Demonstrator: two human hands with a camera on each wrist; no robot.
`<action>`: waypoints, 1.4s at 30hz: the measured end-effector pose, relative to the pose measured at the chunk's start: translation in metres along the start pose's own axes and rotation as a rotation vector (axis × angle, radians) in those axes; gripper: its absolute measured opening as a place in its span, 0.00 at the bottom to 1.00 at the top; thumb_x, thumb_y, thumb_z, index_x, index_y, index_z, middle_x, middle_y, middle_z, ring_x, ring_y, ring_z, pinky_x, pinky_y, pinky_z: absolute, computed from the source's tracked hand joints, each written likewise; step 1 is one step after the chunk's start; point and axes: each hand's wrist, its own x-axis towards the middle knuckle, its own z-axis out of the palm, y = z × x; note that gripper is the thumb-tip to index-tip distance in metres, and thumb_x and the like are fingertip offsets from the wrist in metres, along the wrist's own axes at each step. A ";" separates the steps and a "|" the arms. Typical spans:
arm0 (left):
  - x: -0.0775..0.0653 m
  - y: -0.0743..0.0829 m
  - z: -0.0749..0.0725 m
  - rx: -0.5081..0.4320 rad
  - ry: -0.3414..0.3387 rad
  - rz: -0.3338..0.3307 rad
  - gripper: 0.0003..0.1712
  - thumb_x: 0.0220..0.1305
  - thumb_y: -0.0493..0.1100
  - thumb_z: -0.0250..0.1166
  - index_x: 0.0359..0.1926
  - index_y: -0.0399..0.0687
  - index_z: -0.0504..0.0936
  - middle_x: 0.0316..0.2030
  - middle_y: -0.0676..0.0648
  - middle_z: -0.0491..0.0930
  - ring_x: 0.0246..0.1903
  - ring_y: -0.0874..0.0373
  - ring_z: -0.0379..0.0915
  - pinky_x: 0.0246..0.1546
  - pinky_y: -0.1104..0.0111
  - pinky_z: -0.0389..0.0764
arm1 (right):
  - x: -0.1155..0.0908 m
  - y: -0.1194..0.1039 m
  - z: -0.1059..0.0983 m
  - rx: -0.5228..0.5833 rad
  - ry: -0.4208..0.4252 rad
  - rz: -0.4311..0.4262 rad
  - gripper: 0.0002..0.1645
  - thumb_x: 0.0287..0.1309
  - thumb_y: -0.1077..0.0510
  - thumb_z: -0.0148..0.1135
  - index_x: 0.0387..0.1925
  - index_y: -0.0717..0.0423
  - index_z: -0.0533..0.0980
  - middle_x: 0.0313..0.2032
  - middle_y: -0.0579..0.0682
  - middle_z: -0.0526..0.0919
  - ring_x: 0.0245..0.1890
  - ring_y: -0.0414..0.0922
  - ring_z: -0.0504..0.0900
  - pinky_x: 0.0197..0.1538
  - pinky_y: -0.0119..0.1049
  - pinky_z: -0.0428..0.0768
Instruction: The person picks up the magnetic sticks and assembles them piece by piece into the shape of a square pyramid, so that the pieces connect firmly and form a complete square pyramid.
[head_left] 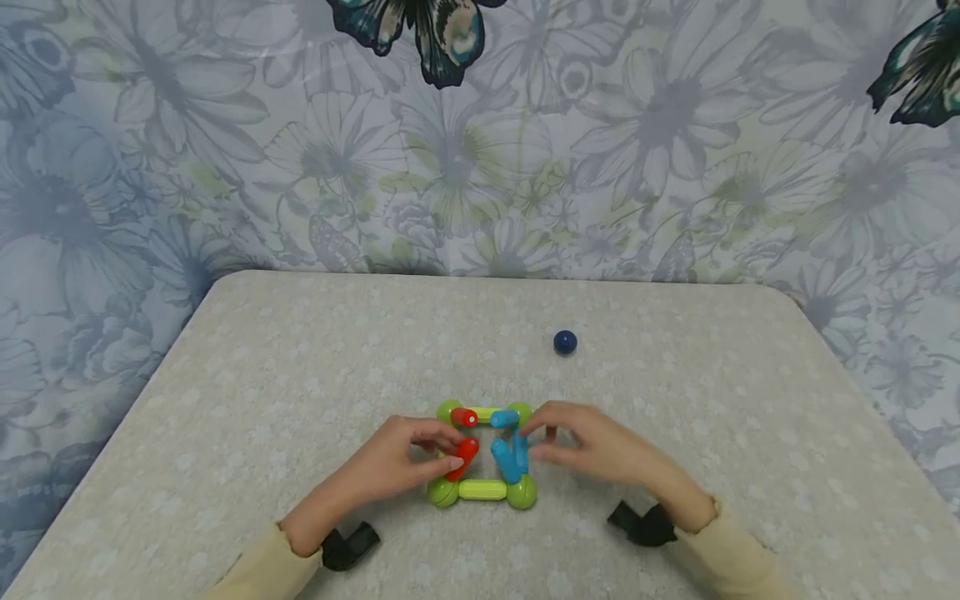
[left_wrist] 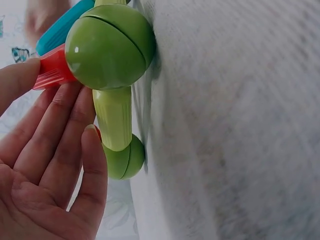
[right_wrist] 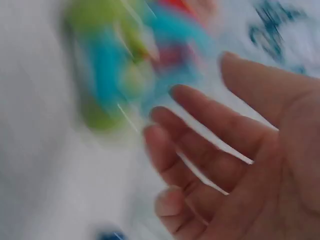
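Observation:
A square frame of toy sticks and balls lies on the table. Green balls (head_left: 522, 492) form its corners, and a lime stick (head_left: 482, 490) runs along the near side. From the near left ball (left_wrist: 111, 47) rises a red stick (head_left: 467, 454), which my left hand (head_left: 408, 454) pinches between thumb and fingers. Another red stick (head_left: 463, 417) and a short blue stick (head_left: 504, 418) stand at the far corners. A blue stick (head_left: 501, 458) rises from the near right ball. My right hand (head_left: 592, 440), fingers loosely bent and holding nothing, is beside the blue side stick (head_left: 521, 452).
A dark blue ball (head_left: 566, 342) sits farther back on the table, right of the frame. The table (head_left: 337, 350) has a pale patterned cover, and its far edge meets a flowered wall (head_left: 465, 192). Black straps (head_left: 351, 547) are at both wrists.

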 end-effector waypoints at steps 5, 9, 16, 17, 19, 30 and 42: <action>0.002 -0.004 0.003 -0.011 0.009 0.004 0.12 0.58 0.42 0.68 0.43 0.43 0.84 0.36 0.55 0.82 0.35 0.63 0.78 0.39 0.65 0.78 | 0.019 0.030 -0.058 -0.219 0.176 0.145 0.18 0.62 0.58 0.60 0.53 0.59 0.75 0.47 0.55 0.76 0.37 0.47 0.74 0.32 0.41 0.73; -0.002 -0.006 0.007 -0.033 0.010 -0.028 0.13 0.57 0.42 0.69 0.43 0.41 0.84 0.36 0.55 0.82 0.35 0.63 0.77 0.39 0.65 0.78 | 0.039 0.070 -0.067 -0.212 0.164 0.333 0.27 0.63 0.55 0.59 0.59 0.65 0.68 0.54 0.67 0.66 0.43 0.56 0.70 0.39 0.48 0.72; -0.006 -0.008 0.011 -0.073 0.009 -0.060 0.13 0.58 0.43 0.68 0.43 0.42 0.84 0.36 0.55 0.82 0.35 0.61 0.77 0.40 0.65 0.78 | 0.050 0.105 -0.049 -0.129 0.191 0.302 0.21 0.59 0.60 0.63 0.51 0.67 0.74 0.45 0.63 0.75 0.36 0.54 0.75 0.39 0.46 0.74; -0.006 -0.008 0.011 -0.077 0.009 -0.066 0.13 0.58 0.43 0.68 0.43 0.42 0.84 0.36 0.55 0.82 0.35 0.61 0.77 0.40 0.65 0.78 | 0.050 0.107 -0.046 -0.130 0.204 0.291 0.19 0.59 0.60 0.63 0.50 0.66 0.75 0.44 0.61 0.76 0.36 0.53 0.75 0.40 0.46 0.74; -0.006 -0.008 0.011 -0.081 0.006 -0.070 0.13 0.58 0.43 0.68 0.44 0.42 0.84 0.35 0.55 0.82 0.35 0.61 0.77 0.40 0.65 0.78 | 0.049 0.108 -0.041 -0.137 0.224 0.281 0.17 0.59 0.60 0.63 0.48 0.64 0.75 0.42 0.58 0.77 0.37 0.51 0.75 0.41 0.45 0.73; -0.004 -0.007 0.011 -0.079 0.011 -0.052 0.11 0.59 0.42 0.68 0.42 0.43 0.84 0.35 0.55 0.82 0.36 0.61 0.77 0.39 0.66 0.78 | 0.035 0.048 -0.010 0.030 0.259 0.127 0.19 0.58 0.61 0.64 0.51 0.62 0.75 0.44 0.53 0.79 0.37 0.46 0.79 0.41 0.39 0.78; -0.003 -0.004 0.004 -0.086 0.008 0.003 0.14 0.59 0.38 0.66 0.45 0.35 0.83 0.37 0.49 0.83 0.36 0.59 0.78 0.40 0.65 0.78 | 0.039 -0.015 0.028 0.240 0.138 -0.134 0.20 0.57 0.61 0.64 0.52 0.58 0.74 0.48 0.48 0.78 0.46 0.42 0.77 0.51 0.41 0.74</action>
